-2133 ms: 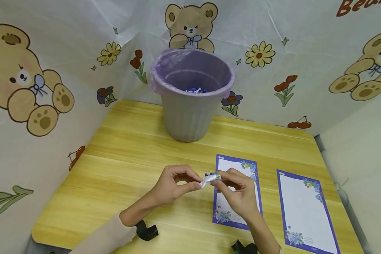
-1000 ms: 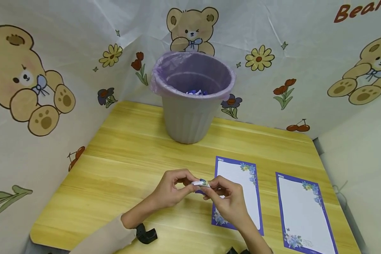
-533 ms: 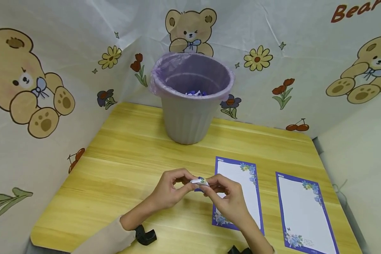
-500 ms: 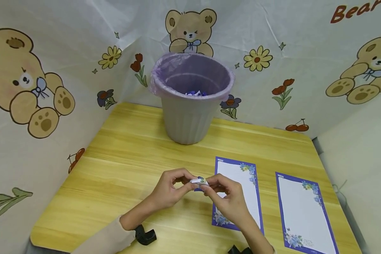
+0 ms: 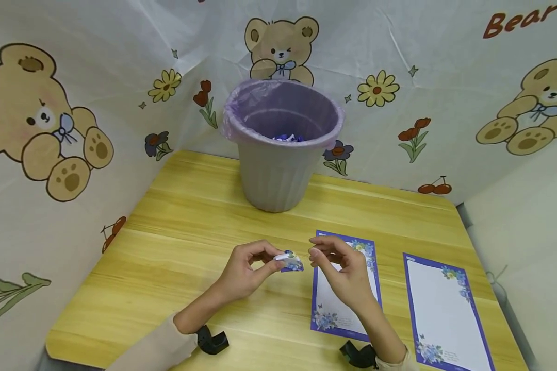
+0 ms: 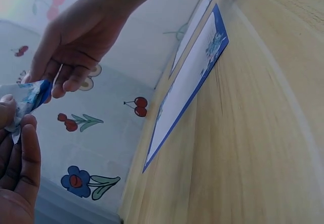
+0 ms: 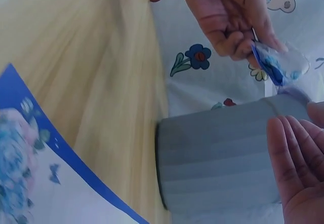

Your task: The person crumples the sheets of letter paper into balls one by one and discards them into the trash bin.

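A small crumpled sheet of paper (image 5: 293, 262), white with a blue border and printed flowers, is pinched between thumb and fingers of my left hand (image 5: 245, 270) above the table. My right hand (image 5: 345, 268) hovers to its right, over a flat sheet of stationery (image 5: 348, 288), with a gap to the crumpled paper. In the right wrist view the fingers (image 7: 291, 155) of the right hand are fairly straight and hold nothing, while the crumpled paper (image 7: 278, 64) hangs from the left hand (image 7: 235, 19).
Behind the hands a grey bin (image 5: 276, 178) with a purple liner stands on the wooden table (image 5: 185, 221); blue and white paper scraps (image 5: 288, 138) lie inside. A second flat sheet (image 5: 447, 309) lies at the right. A bear-print cloth (image 5: 134, 51) hangs behind the table.
Both hands were working the crumpled paper together; my right hand has let go and moved right. The left hand keeps the paper, whose blue edge now shows more.
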Available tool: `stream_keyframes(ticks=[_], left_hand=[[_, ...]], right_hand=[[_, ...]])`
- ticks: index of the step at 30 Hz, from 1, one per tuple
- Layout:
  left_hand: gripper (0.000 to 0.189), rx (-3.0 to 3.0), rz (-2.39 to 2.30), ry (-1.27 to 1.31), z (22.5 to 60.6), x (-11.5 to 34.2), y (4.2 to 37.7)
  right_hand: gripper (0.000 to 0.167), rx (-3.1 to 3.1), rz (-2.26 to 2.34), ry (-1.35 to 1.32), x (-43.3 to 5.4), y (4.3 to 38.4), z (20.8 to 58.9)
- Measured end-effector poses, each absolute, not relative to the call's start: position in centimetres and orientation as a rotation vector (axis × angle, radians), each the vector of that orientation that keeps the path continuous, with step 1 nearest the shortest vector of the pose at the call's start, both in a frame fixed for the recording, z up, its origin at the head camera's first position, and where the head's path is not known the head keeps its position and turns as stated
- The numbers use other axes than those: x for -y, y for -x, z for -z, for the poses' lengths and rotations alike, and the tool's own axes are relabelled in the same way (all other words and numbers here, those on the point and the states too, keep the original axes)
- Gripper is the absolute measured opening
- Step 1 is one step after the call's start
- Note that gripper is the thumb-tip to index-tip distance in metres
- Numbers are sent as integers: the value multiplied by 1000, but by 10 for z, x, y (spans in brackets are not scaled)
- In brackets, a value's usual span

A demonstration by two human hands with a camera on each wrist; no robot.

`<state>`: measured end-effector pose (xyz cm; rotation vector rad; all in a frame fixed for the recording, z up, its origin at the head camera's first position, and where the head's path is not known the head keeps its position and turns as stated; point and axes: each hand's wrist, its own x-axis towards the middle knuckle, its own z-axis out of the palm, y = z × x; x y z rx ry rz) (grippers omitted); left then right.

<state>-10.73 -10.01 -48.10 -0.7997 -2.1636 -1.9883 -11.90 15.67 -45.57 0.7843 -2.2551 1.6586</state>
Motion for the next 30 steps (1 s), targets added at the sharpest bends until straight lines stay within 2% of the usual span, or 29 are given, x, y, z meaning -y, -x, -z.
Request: stream_keyframes(ticks=[18,30], left_hand=[[8,2182,2023,757,489,105,103],[10,2197,2053,728,493,104,100]], right_hand=[[22,2109,-1652,-683,-168,174,424],[23,2155,-1620,-615,-168,198,410]])
